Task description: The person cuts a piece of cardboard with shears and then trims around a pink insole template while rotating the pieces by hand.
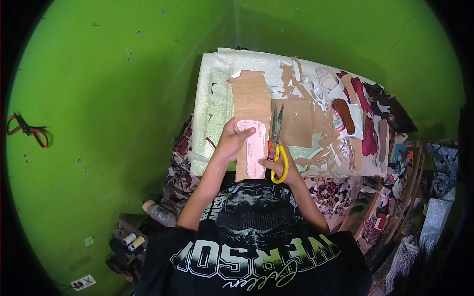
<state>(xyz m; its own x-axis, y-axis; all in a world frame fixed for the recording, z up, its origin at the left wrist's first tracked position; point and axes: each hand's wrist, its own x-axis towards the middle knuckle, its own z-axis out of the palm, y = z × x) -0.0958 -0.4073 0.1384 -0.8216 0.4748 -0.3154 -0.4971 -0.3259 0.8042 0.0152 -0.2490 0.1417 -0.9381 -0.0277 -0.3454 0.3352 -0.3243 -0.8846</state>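
Note:
A white insole-shaped piece (255,150) with red "PARATEX" print lies flat against a long strip of brown sheet (251,96). My left hand (231,142) grips both from the left edge, its thumb pressed on the upper part of the insole piece. Yellow-handled scissors (280,173) are held in my right hand (290,167), blades pointing up and slightly apart beside the strip's right edge. The thumb of that hand rests on the lower part of the insole piece. My right fingers are partly hidden behind the strip and handles.
A white foam-like work surface (213,106) carries a square brown sheet (298,123), cut scraps (323,143) and shoe-sole pieces (343,116). Fabric scraps (328,197) lie below it. Red-handled pliers (29,130) hang on the green wall; thread spools (133,240) stand lower left.

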